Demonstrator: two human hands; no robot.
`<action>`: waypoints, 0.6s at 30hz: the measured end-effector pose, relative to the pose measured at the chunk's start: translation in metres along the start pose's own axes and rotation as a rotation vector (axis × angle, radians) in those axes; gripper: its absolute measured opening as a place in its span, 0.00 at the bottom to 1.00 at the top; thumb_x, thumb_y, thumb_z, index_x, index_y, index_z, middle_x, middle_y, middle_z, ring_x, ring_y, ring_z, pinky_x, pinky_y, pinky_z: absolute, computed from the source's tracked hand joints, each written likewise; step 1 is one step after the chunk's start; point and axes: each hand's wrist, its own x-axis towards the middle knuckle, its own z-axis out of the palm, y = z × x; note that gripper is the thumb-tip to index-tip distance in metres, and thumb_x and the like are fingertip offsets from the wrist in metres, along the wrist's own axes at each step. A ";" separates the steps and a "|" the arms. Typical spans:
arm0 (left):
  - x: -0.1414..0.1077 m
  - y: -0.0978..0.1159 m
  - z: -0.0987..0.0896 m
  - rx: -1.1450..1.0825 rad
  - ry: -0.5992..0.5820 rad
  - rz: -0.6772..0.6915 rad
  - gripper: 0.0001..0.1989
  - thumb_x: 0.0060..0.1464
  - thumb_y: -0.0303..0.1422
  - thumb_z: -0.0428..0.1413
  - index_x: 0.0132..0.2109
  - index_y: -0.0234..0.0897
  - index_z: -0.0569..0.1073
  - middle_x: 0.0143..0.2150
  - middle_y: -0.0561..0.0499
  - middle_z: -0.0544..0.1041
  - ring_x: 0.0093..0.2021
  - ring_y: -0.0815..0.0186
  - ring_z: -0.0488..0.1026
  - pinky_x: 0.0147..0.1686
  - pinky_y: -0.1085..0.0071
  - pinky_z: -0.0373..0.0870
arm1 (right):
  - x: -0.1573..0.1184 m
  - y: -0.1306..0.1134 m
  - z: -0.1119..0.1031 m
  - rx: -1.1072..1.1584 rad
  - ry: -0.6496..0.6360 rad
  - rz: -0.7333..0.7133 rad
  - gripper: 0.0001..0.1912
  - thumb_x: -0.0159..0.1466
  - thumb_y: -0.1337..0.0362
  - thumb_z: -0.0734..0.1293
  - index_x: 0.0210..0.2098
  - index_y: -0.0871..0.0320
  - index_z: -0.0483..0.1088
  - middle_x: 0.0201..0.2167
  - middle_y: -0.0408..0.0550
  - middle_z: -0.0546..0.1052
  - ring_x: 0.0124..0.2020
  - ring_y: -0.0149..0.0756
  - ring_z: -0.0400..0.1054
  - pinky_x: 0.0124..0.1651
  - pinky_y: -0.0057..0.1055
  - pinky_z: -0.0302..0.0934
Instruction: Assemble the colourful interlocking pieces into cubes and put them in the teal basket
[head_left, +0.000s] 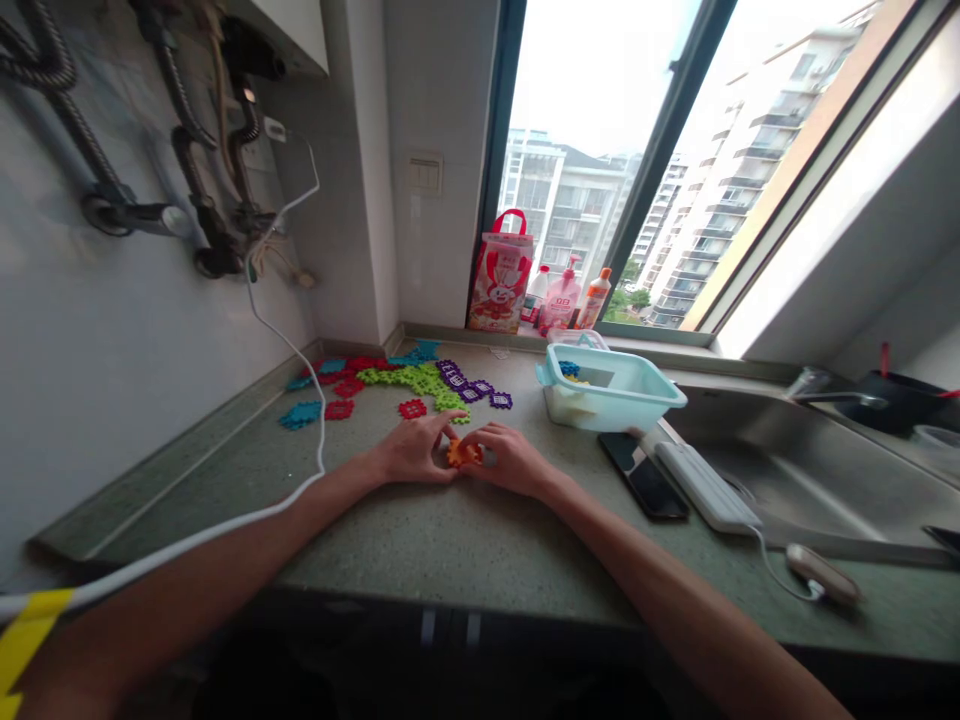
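Orange toothed plastic building pieces are between my two hands, just above or on the counter. My left hand grips them from the left, thumb and fingers curled round the edge. From the right, my right hand pinches the same orange pieces; how many there are I cannot tell. Beyond my hands lie green pieces, purple pieces with white markings, and a single red piece. Further left are more red pieces and blue pieces.
A light-blue plastic tub with some blue and yellow pieces stands right of my hands. Near it lie a black phone and a white power strip beside the steel sink. A white cable crosses above my left forearm.
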 end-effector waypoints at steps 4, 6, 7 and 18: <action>0.000 -0.007 -0.008 0.004 -0.050 0.030 0.48 0.46 0.49 0.70 0.70 0.42 0.62 0.49 0.50 0.82 0.41 0.59 0.79 0.45 0.65 0.73 | -0.001 0.000 -0.004 0.010 -0.053 0.020 0.17 0.64 0.56 0.76 0.50 0.52 0.77 0.42 0.49 0.81 0.43 0.40 0.75 0.49 0.33 0.67; -0.001 -0.016 -0.014 0.019 -0.066 0.055 0.50 0.45 0.53 0.70 0.70 0.42 0.62 0.49 0.49 0.82 0.41 0.59 0.78 0.46 0.64 0.72 | 0.000 -0.003 -0.006 0.001 -0.072 0.025 0.18 0.63 0.57 0.76 0.51 0.52 0.77 0.42 0.48 0.81 0.43 0.40 0.75 0.49 0.32 0.66; -0.001 -0.022 -0.016 0.024 -0.058 0.061 0.49 0.46 0.55 0.69 0.70 0.42 0.62 0.50 0.49 0.81 0.42 0.58 0.77 0.47 0.64 0.72 | 0.001 -0.004 -0.007 -0.007 -0.079 0.025 0.18 0.62 0.58 0.77 0.51 0.51 0.77 0.42 0.48 0.81 0.44 0.40 0.75 0.49 0.32 0.66; 0.004 -0.074 -0.024 -0.012 0.230 -0.042 0.31 0.67 0.57 0.47 0.65 0.40 0.66 0.46 0.47 0.81 0.48 0.54 0.77 0.55 0.58 0.68 | 0.003 0.006 -0.086 -0.291 0.340 -0.081 0.18 0.65 0.64 0.71 0.54 0.52 0.76 0.54 0.51 0.80 0.53 0.44 0.72 0.59 0.40 0.66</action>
